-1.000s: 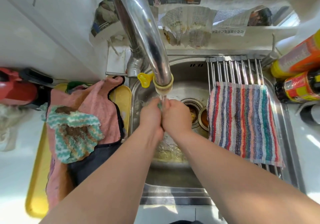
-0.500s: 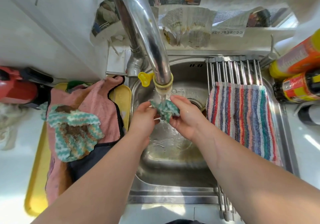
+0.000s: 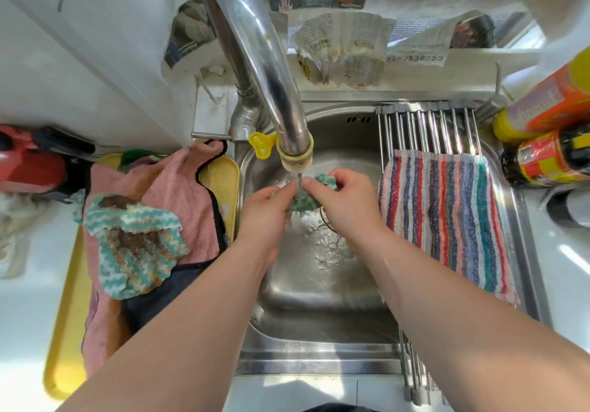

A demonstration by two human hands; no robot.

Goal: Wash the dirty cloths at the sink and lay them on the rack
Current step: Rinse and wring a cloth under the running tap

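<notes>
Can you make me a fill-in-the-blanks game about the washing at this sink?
1. The left hand and right hand hold a green cloth under the tap, over the ____.
2. The striped towel lies on the metal ____.
3. The pink cloth rests on a ____ tray.
Missing words: sink, rack, yellow.

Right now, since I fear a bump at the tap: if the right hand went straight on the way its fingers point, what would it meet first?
Likely the left hand: the right hand points left across the green cloth both hold under the tap. Depth is hard to judge.
</notes>
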